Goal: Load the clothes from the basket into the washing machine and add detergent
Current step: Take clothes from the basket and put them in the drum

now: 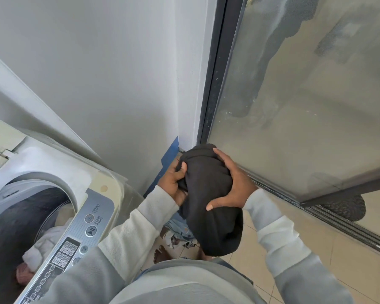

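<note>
A bunched black garment (208, 194) hangs in front of me, held by both hands. My left hand (173, 183) grips its left side and my right hand (230, 183) clasps its right side from above. Below the garment lies a pile of clothes (180, 233), blue denim and patterned pieces; the basket under them is mostly hidden. At the lower left stands the top-loading washing machine (101, 207) with its lid up. White and pinkish clothes (42, 244) lie in its drum. No detergent is in view.
A grey wall (119, 84) rises behind the machine. A sliding glass door (305, 106) with a dark frame and floor track fills the right. A blue strip (169, 156) runs along the wall base. Beige floor tiles (261, 249) lie below, and a bare foot (160, 253).
</note>
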